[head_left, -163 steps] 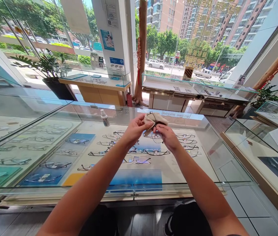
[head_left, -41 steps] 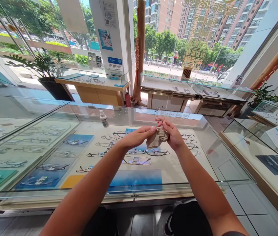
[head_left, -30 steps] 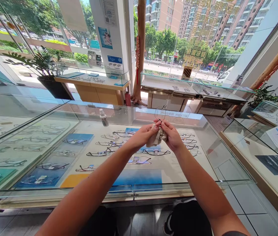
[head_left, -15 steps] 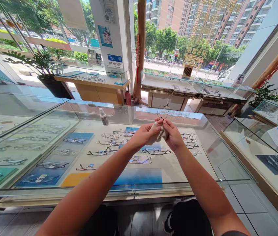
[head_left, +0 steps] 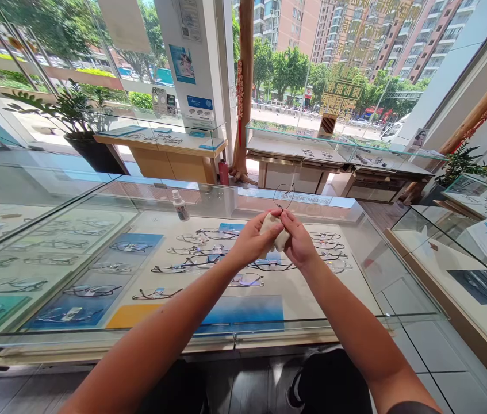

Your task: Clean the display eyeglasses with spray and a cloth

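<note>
A pair of thin-rimmed eyeglasses point(head_left: 284, 196) stands up on end above my fingertips, one round lens showing. Its other lens is hidden between my hands and a pale cream cloth point(head_left: 282, 239). My left hand point(head_left: 253, 237) is closed round the cloth, with the thumb pressed across it. On the other side, my right hand point(head_left: 300, 240) pinches the eyeglasses close to the bridge and also touches the cloth. Both hands meet above the glass display case point(head_left: 333, 310), which has several rows of eyeglasses inside.
A white spray bottle point(head_left: 180, 206) stands on the glass top, left of my hands. Another showcase point(head_left: 424, 253) lies to the right. Beyond are further display counters point(head_left: 174, 158), a wooden post point(head_left: 243, 86) and a potted plant point(head_left: 92, 150) by the windows.
The cloth has shifted and now bunches in pale folds between my hands, covering the dark part of the frame that showed before. The upright lens has tilted slightly left.
</note>
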Available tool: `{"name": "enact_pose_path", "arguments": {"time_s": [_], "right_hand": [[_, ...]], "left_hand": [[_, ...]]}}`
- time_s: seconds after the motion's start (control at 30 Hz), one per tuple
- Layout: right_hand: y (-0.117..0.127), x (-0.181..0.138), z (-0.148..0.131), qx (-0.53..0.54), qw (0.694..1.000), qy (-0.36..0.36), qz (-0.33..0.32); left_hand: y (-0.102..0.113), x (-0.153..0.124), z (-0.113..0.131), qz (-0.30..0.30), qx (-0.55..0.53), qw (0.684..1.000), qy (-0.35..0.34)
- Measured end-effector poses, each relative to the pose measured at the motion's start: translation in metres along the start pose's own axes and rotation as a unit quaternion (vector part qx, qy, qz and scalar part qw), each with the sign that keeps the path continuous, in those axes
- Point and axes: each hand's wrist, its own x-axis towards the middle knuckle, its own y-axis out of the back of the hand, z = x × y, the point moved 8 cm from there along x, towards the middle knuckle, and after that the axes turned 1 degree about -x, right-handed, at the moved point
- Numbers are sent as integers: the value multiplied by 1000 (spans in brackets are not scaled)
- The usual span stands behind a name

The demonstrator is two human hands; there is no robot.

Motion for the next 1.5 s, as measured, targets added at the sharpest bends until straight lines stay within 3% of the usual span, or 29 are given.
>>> {"name": "enact_pose_path", "arguments": {"time_s": [0.17, 0.33, 0.63, 0.8, 0.93, 1.13, 1.23, 1.5], "right_hand": [[4, 0, 5, -51, 998, 20, 9], [0, -1, -12, -125, 990, 66, -13], [13, 4, -17, -79, 996, 37, 27], [16, 6, -16, -64, 997, 30, 30], [15, 5, -12, -34, 999, 12, 36], [6, 3, -9, -29, 999, 26, 8], [6, 4, -8, -43, 999, 17, 0], [18, 8, -11, -33, 999, 18, 24]], "left_hand": [[1, 0, -10, 33, -67, 996, 40], [0, 2, -6, 17, -79, 996, 33], [-12, 1, -3, -108, -83, 989, 57], [-10, 0, 2, -136, -46, 988, 46], [-9, -1, 2, -110, -15, 992, 52], [-2, 0, -4, -6, -32, 998, 58], [1, 3, -4, -1, -26, 998, 49], [-7, 1, 1, -139, -74, 986, 59]]}}
